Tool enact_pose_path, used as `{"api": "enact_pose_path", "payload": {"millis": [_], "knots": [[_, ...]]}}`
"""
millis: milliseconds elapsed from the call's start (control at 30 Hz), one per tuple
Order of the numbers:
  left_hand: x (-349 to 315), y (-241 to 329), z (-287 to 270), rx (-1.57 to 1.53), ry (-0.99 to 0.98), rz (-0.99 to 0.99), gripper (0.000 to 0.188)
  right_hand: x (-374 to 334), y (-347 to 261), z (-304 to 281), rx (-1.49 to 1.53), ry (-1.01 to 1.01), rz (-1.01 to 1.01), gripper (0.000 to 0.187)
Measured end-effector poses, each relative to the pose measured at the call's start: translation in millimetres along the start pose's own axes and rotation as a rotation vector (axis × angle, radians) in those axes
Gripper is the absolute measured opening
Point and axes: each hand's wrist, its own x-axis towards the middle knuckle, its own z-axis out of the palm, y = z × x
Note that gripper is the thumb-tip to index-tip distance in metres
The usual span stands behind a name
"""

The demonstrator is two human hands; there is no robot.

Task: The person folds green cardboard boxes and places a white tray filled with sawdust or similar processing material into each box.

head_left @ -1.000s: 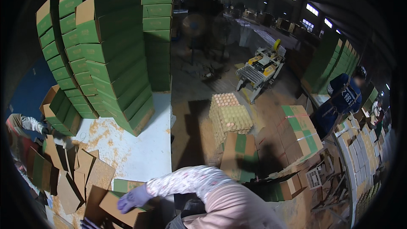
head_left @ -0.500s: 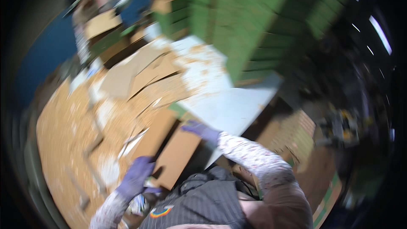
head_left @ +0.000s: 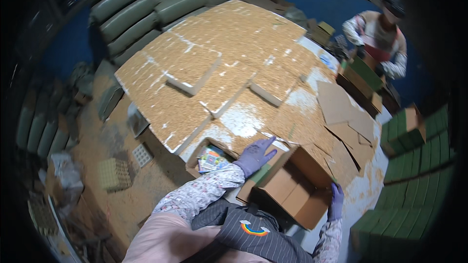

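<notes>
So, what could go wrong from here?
1. The right hand is at one end of the open box; the left hand has its fingers spread, seemingly not gripping it. The box might twist or slip.
2. The left sleeve passes close by the packets, so it could snag them.
3. Loose tan bits cover much of the table; some might get into the box.

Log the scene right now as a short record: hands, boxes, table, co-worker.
Left hand: purple-gloved, fingers spread, beside the open cardboard box
Right hand: purple-gloved, at that box's right side
Box interior: no contents visible
Small carton: holds colourful packets
Table: white, largely covered with tan loose material
Co-worker: far right, hands at a green-and-brown carton
</notes>
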Motion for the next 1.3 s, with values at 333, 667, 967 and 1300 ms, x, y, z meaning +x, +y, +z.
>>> {"api": "enact_pose_path", "payload": {"millis": [333, 667, 967, 1300], "knots": [[70.0, -251.4, -214.8, -0.042, 0.711, -1.202, 0.092, 14.2, 24.7, -23.0, 0.021, 0.035, 0.004, 0.023], [138.8, -252.8, -234.4, -0.917, 1.255, -1.017, 0.113, -5.7, 44.1, -22.3, 0.208, 0.104, 0.091, 0.025], [23.7, -70.3, -176.3, -0.977, 0.38, -0.063, 0.079, -11.2, -35.9, 8.5, 0.047, 0.091, -0.018, 0.029], [24.4, 94.0, -10.4, -0.776, -0.277, 0.093, 0.09, 44.2, -30.3, -8.6, -0.348, -0.082, -0.298, 0.028]]}}
